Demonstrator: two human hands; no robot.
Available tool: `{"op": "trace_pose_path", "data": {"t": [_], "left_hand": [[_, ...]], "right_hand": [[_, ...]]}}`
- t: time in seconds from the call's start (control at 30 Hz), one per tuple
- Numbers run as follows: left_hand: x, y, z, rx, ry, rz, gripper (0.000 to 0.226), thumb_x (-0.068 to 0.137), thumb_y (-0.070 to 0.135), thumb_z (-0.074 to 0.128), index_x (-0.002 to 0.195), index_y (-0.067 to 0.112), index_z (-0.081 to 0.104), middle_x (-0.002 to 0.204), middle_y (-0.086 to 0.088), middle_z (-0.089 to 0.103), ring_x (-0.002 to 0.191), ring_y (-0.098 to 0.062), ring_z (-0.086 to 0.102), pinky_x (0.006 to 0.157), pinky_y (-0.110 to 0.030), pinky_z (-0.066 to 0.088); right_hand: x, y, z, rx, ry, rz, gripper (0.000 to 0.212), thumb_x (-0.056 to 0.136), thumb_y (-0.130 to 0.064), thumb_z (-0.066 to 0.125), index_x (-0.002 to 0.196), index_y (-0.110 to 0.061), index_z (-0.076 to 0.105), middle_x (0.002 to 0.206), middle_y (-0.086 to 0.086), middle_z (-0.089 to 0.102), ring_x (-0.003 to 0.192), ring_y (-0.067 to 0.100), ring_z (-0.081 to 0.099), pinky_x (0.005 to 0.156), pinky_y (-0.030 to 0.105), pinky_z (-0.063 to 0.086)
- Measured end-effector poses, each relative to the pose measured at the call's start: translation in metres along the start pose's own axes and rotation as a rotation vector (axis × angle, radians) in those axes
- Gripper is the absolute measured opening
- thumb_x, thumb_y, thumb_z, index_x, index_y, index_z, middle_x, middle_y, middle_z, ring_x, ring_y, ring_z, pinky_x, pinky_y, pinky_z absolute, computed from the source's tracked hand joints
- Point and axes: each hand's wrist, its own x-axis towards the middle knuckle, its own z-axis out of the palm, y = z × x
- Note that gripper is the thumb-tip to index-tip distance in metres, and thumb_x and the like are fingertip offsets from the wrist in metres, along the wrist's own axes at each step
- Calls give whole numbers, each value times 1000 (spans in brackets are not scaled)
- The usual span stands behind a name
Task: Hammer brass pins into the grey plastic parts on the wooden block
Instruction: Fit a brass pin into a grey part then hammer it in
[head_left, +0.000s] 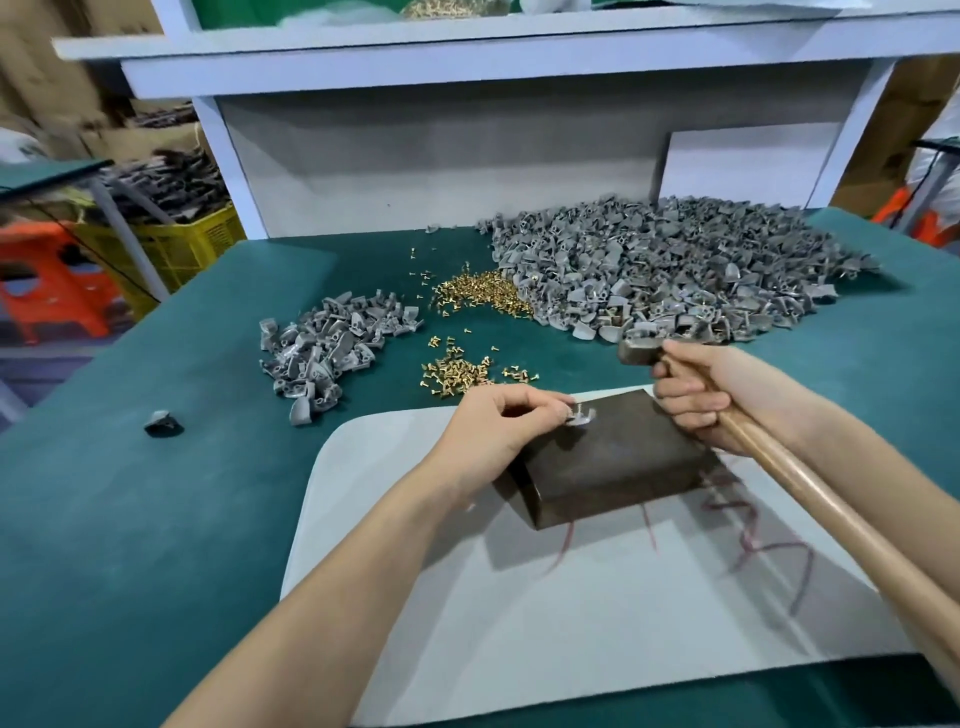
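Note:
A dark wooden block (613, 462) lies on a grey mat (571, 613) in front of me. My left hand (498, 426) pinches a small grey plastic part (581, 414) against the block's far left corner. My right hand (711, 395) grips the wooden handle (831, 514) of a hammer just below its metal head (640, 352), which hangs above and behind the block. Loose brass pins (457, 370) lie just beyond the mat, with a second heap of pins (485, 293) further back.
A large pile of grey parts (675, 270) fills the back right of the green table (156, 519); a smaller pile (327, 348) lies to the left. One dark part (162, 422) sits alone at the left. A white shelf frame (467, 67) rises behind.

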Motion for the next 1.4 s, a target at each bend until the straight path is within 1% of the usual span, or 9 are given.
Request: {"op": "trace_pose_path", "data": {"t": [0.1, 0.23, 0.37, 0.63, 0.8, 1.03, 1.1, 1.2, 1.4], "left_hand": [[-4, 2, 2, 30, -25, 92, 17, 84, -1, 65, 76, 13, 67, 103, -1, 71, 90, -4, 64, 77, -13, 47], [-9, 4, 7, 156, 45, 308, 22, 79, -5, 64, 81, 17, 67, 93, 4, 69, 91, -8, 64, 86, -20, 48], [-14, 5, 11, 395, 158, 525, 20, 76, 1, 63, 82, 20, 66, 83, 10, 67, 83, -8, 63, 81, -25, 49], [-20, 12, 17, 500, 141, 753, 21, 75, -15, 60, 81, 5, 62, 84, -5, 66, 81, -21, 62, 73, -40, 50], [-22, 14, 19, 553, 175, 875, 26, 75, -12, 61, 82, 12, 56, 87, -6, 67, 85, -21, 63, 74, -39, 50], [-23, 11, 20, 517, 208, 668, 16, 76, -3, 56, 81, 12, 58, 82, 5, 64, 81, -17, 61, 79, -36, 48], [-22, 11, 22, 531, 211, 518, 13, 76, 6, 55, 78, 18, 57, 76, 12, 60, 77, -7, 57, 77, -23, 44], [-20, 12, 22, 495, 209, 333, 13, 76, 10, 58, 71, 22, 56, 69, 11, 57, 75, -8, 55, 79, -30, 45], [-23, 17, 23, 489, 228, 336, 9, 77, 15, 56, 78, 23, 56, 73, 9, 59, 79, -10, 56, 81, -30, 44]], "right_hand": [[6, 8, -14, 192, -102, -8, 22, 77, -23, 57, 69, -10, 41, 42, -8, 23, 30, 4, 7, 23, 14, 22], [8, 12, -34, 405, -177, 7, 26, 89, -30, 45, 71, -10, 45, 44, -7, 31, 33, 4, 11, 27, 15, 26], [13, 14, -32, 372, -187, -6, 24, 87, -28, 47, 71, -10, 44, 44, -7, 32, 34, 3, 10, 26, 15, 25], [13, 15, -27, 350, -164, -13, 23, 84, -28, 46, 71, -10, 41, 41, -6, 32, 22, 4, 25, 25, 15, 23], [12, 13, -24, 348, -124, 1, 32, 95, -30, 40, 70, -11, 41, 42, -7, 31, 22, 4, 25, 25, 15, 23], [11, 11, -19, 229, -89, -2, 35, 97, -31, 37, 70, -10, 40, 40, -6, 30, 22, 2, 24, 24, 15, 23], [6, 9, -13, 67, -53, -25, 35, 98, -31, 33, 70, -11, 38, 37, -5, 29, 20, 3, 23, 25, 11, 22], [-11, 10, 3, -237, 55, -75, 37, 100, -31, 35, 69, -12, 39, 36, -4, 29, 21, 6, 23, 28, 10, 24], [-42, 24, 24, -705, 308, -316, 29, 99, -25, 46, 76, -7, 45, 42, 2, 46, 28, 16, 32, 34, 19, 27]]}}
